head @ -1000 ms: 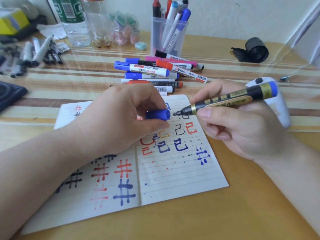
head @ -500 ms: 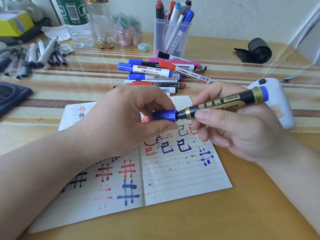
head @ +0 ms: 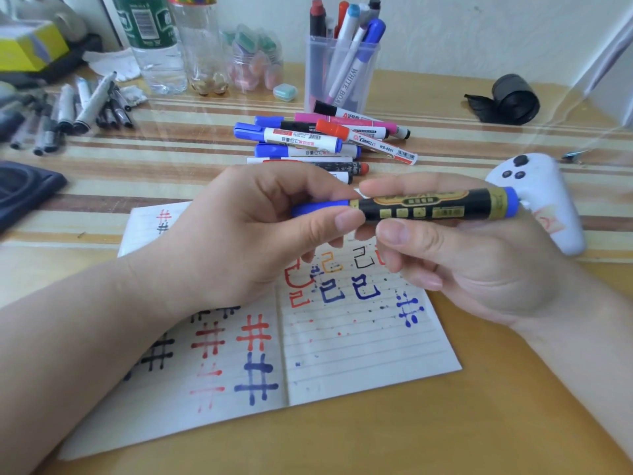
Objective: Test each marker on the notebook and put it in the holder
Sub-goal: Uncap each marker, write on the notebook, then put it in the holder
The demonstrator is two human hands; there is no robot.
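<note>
A black and gold marker [head: 428, 205] with a blue cap [head: 320, 208] is held level above the open notebook [head: 359, 344]. My left hand [head: 246, 241] pinches the blue cap, which sits on the marker's tip. My right hand [head: 455, 255] grips the barrel from below and behind. The notebook pages carry red, blue, black and orange test marks. Behind my hands lies a pile of loose markers [head: 318, 142]. The clear plastic holder [head: 339, 73] stands at the back with several markers upright in it.
A white controller [head: 544, 200] lies right of my right hand. Grey pens [head: 68, 111] are scattered at the far left by a dark pad [head: 20, 190]. Bottles [head: 154, 39], a jar and a black tape roll [head: 513, 97] stand along the back.
The bare tip was over the page with the cap held apart. The cap has since been pushed onto the tip, and both hands have lifted the marker slightly.
</note>
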